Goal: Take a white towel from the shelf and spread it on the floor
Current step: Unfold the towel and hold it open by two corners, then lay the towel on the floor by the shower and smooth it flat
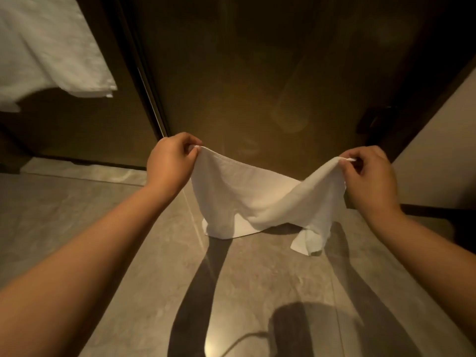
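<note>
Two top corners of the limp white cloth towel (257, 197) are pinched by the left hand (171, 161) and right hand (371, 176); its lower edge is rested on the grey tiled floor (128, 228).

We see dim, warm amber light casting long arm shadows across the floor (257, 292), with soft blur throughout and edges bowed.

Dark glass door (231, 73), hanging white cloth (46, 47)

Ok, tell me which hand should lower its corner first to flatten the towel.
Probably the right hand: the towel on its side is twisted and bunched; the left hand's side hangs flatter.
</note>
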`<action>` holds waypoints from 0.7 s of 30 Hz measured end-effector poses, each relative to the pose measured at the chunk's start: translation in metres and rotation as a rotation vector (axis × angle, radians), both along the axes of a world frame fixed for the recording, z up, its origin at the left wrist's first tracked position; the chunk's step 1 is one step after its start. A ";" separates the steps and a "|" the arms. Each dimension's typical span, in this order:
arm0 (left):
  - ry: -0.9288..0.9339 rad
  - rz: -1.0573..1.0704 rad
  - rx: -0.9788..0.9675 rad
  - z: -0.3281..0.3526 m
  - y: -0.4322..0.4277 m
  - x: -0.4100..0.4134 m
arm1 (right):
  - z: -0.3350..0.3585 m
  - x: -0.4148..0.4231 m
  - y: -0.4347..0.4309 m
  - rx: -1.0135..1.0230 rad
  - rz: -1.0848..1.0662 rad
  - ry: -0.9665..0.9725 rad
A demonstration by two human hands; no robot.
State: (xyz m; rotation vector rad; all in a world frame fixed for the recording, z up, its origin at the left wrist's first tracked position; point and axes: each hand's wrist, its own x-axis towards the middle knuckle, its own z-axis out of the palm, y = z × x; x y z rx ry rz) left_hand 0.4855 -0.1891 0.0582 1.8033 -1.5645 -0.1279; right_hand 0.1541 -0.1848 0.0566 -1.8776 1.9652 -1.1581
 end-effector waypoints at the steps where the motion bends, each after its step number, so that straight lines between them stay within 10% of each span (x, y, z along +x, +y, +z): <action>1: -0.032 -0.012 0.000 -0.016 0.002 0.002 | -0.015 0.001 0.004 0.003 0.001 -0.003; 21: -0.295 -0.164 0.252 -0.194 0.081 0.018 | -0.187 -0.004 0.092 0.213 0.280 0.269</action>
